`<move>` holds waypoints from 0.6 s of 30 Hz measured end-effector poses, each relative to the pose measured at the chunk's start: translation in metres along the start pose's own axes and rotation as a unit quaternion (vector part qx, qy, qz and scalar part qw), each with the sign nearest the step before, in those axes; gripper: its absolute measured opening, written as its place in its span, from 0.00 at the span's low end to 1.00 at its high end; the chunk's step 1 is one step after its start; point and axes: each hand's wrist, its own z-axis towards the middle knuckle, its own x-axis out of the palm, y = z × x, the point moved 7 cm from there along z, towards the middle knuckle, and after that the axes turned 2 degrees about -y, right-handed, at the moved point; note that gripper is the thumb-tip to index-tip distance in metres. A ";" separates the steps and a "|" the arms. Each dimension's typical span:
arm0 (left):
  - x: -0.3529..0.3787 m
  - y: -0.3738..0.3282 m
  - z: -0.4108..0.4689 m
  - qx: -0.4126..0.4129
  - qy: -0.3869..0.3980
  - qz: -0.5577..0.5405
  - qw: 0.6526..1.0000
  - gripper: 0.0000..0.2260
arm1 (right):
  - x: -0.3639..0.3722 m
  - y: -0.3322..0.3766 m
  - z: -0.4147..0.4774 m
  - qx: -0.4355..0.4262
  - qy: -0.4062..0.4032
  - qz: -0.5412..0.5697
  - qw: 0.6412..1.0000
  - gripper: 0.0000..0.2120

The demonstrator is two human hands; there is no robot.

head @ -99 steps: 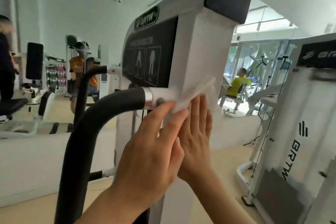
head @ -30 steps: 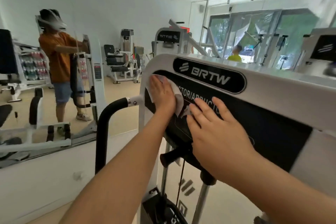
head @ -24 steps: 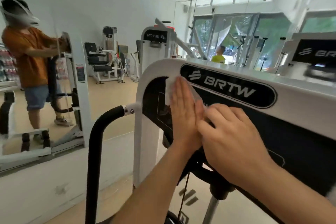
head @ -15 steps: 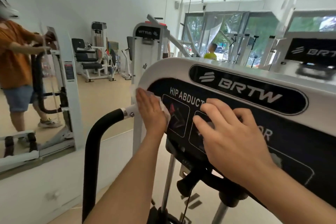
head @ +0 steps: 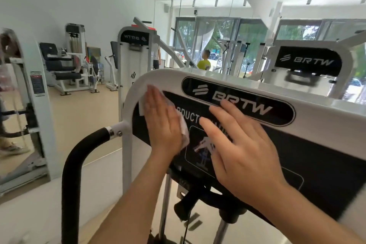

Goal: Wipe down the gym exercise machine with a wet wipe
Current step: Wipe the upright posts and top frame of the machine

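The white exercise machine (head: 320, 117) fills the right half of the view, with a black BRTW badge and a black instruction panel (head: 316, 166) on its top housing. My left hand (head: 161, 123) lies flat on the panel's upper left corner and presses a white wet wipe (head: 183, 128) against it; the wipe shows at the hand's left and right edges. My right hand (head: 239, 150) rests flat, fingers spread, on the panel to the right, holding nothing. A black padded handle bar (head: 79, 154) curves down from the machine's left post.
A wall mirror (head: 21, 105) stands at left, showing a reflected frame and a person's legs. Other white machines (head: 134, 53) stand behind and at right (head: 309, 65). A person in a yellow shirt (head: 204, 63) sits far back by the windows. Black knobs (head: 188, 204) hang under the panel.
My left hand has slid the wipe up from the panel's lower left edge near the handle to its upper left corner. My right hand stays flat on the panel.
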 end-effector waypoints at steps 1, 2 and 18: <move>-0.001 0.020 0.014 -0.075 -0.008 -0.030 0.997 0.27 | 0.005 0.000 0.000 -0.009 0.012 -0.021 1.000 0.20; -0.005 0.028 0.024 -0.119 -0.012 -0.047 0.992 0.27 | 0.005 0.000 0.000 -0.024 0.016 -0.038 0.999 0.20; 0.002 0.045 0.017 -0.081 -0.010 -0.010 0.997 0.25 | 0.003 -0.015 0.012 0.023 0.072 -0.206 0.976 0.33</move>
